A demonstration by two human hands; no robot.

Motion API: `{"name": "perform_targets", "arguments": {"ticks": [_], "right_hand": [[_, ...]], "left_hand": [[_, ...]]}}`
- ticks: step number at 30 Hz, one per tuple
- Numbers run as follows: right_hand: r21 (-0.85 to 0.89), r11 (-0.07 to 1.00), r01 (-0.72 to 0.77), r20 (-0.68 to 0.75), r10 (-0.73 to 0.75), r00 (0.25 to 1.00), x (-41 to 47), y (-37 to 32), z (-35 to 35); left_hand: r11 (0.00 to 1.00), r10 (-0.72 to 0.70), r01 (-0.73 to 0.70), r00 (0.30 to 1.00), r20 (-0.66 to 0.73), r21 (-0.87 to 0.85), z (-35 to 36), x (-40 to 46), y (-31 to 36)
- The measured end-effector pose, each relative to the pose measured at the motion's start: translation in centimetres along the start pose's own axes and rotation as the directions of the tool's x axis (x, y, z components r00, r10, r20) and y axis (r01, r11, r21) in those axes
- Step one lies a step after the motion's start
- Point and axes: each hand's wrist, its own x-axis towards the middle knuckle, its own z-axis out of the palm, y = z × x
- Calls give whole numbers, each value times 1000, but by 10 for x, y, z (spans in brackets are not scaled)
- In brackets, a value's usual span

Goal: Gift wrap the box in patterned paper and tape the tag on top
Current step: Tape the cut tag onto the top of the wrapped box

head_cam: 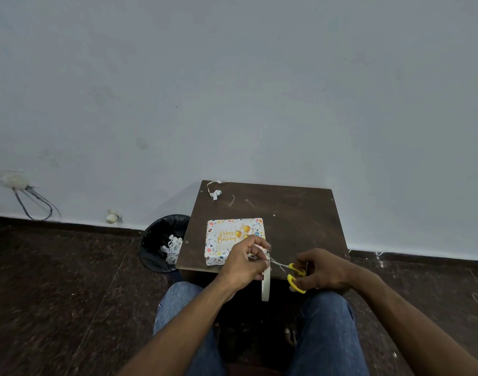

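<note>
Head view: box (233, 241) just ahead of both hands
Left hand (247, 260): nearer, pinching tape (265, 283)
Right hand (318, 271): gripping scissors (289, 270), blades at tape

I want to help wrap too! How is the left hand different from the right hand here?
The left hand is over the wrapped box, pinching tape near its corner, with the tape roll hanging under it; the right hand is off to the side, near the table edge. The left hand has no tool; the right hand grips yellow-handled scissors. Both hands are curled round something and meet at the tape.
</note>
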Motion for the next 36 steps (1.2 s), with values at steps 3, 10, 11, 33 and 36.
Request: {"name": "perform_targets", "arguments": {"ticks": [3,10,11,33,36], "right_hand": [[-20,1000,18,-27,-19,999,2,0,3],[-45,997,58,-73,-61,995,3,6,6],[-46,997,56,-78,-59,995,3,6,6],[-203,942,-269,-261,213,942,-2,50,23],[-170,887,-429,-414,330,848,1,50,25]], "left_hand": [[1000,-6,6,1000,4,-1,0,-1,0],[1000,-16,16,1000,4,-16,1,-1,-1],[1000,-19,19,1000,8,-14,2,-1,-1],[998,-18,13,997,-73,-69,3,2,-8],[997,-20,13,997,-81,-78,3,2,-10]]}}
